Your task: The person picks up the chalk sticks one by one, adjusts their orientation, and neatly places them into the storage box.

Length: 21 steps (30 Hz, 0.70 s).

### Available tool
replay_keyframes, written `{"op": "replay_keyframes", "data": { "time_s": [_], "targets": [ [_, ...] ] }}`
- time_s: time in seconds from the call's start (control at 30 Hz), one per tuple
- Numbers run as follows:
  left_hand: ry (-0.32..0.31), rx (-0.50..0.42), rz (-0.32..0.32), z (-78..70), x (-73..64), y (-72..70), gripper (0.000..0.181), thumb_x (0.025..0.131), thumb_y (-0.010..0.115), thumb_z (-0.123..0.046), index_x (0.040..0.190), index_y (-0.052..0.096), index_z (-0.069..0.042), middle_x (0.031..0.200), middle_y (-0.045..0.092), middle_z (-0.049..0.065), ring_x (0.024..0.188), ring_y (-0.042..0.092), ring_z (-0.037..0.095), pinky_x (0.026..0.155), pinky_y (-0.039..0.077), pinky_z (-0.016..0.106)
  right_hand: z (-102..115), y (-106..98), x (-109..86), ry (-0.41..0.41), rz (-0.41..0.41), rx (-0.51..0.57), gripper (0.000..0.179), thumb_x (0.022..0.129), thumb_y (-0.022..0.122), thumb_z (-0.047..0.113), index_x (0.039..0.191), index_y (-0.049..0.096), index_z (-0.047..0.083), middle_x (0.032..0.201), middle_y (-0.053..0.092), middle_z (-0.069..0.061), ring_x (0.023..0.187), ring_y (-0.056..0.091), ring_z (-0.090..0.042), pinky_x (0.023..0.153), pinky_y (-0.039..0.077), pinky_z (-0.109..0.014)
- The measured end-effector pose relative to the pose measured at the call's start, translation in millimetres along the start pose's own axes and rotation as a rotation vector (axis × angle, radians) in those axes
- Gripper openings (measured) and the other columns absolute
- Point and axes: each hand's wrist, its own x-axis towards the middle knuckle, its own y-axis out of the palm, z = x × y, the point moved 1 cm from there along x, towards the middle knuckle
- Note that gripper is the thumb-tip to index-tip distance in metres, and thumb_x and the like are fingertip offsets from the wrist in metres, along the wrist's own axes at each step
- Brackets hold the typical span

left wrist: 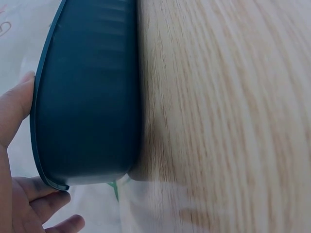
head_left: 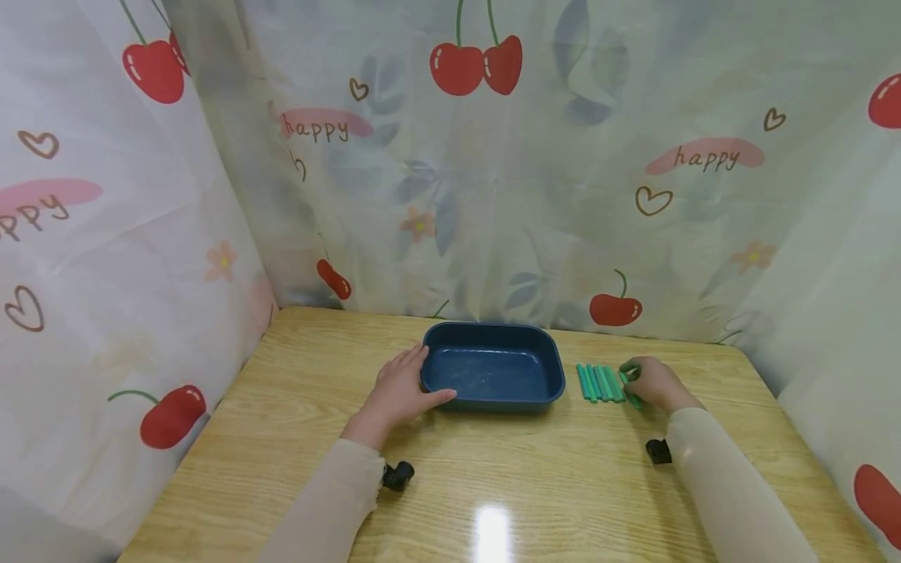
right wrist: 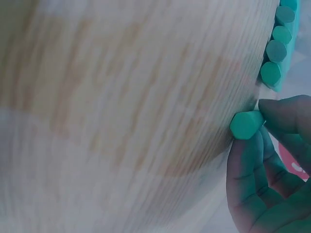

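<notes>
A dark blue rectangular plastic basin (head_left: pixel 493 406) stands on the wooden table. My left hand (head_left: pixel 404 389) holds its left end, thumb along the front rim and fingers round the side; the left wrist view shows the fingers (left wrist: pixel 46 204) at the rim's corner. To the right of the basin, several short green sticks (head_left: pixel 601 383) lie side by side in a row. At the row's right end my right hand (head_left: pixel 655 381) pinches one more green stick (right wrist: pixel 247 124) between thumb and fingertips, low over the table. This stick has a faceted, flat end.
Wood-grain table (head_left: pixel 535 477) spreads out in front of the basin. Behind it hangs a pale curtain (head_left: pixel 493 195) printed with cherries, and more of it closes both sides. A small black device (head_left: pixel 398 475) sits at the left wrist, another (head_left: pixel 658 451) at the right.
</notes>
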Motion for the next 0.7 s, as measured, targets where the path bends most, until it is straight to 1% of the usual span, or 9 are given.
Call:
{"op": "replay_keyframes", "data": {
  "time_s": [0.27, 0.5, 0.6, 0.7],
  "targets": [
    [0.005, 0.002, 0.002, -0.3, -0.6, -2.0, 0.105, 0.083, 0.067, -0.069, 0.159, 0.028, -0.008, 0.163, 0.027, 0.011, 0.15, 0.022, 0.032, 0.12, 0.016, 0.055, -2, -1, -4.7, 0.028, -0.027, 0.039, 0.041, 0.086, 0.066, 0.006, 0.122, 0.059, -0.013, 0.104, 0.065, -0.025, 0.095, 0.062, -0.036, 0.084, 0.05, -0.053],
    [-0.001, -0.007, 0.005, -1.8, -0.3, -1.7, 0.104, 0.083, 0.069, -0.067, 0.159, 0.028, -0.008, 0.164, 0.026, 0.011, 0.151, 0.021, 0.033, 0.12, 0.015, 0.055, -2, -3, -12.2, 0.036, -0.031, 0.097, 0.043, 0.09, 0.065, 0.009, 0.126, 0.057, -0.013, 0.107, 0.064, -0.024, 0.092, 0.062, -0.032, 0.079, 0.052, -0.047],
    [-0.004, -0.004, 0.005, -1.7, 0.0, -1.3, 0.104, 0.083, 0.069, -0.067, 0.158, 0.028, -0.008, 0.164, 0.026, 0.011, 0.15, 0.022, 0.033, 0.12, 0.015, 0.055, 1, -5, -16.0, 0.026, -0.047, 0.132, 0.044, 0.089, 0.064, 0.008, 0.127, 0.056, -0.013, 0.104, 0.064, -0.023, 0.088, 0.062, -0.029, 0.075, 0.053, -0.042],
    [-0.004, 0.0, 0.003, -1.3, -0.1, -1.1, 0.104, 0.083, 0.068, -0.068, 0.158, 0.029, -0.008, 0.163, 0.027, 0.011, 0.15, 0.022, 0.033, 0.12, 0.015, 0.055, 6, -7, -20.1, 0.022, -0.053, 0.19, 0.046, 0.089, 0.062, 0.007, 0.129, 0.054, -0.014, 0.098, 0.063, -0.02, 0.082, 0.061, -0.025, 0.071, 0.055, -0.039]
  ]
}}
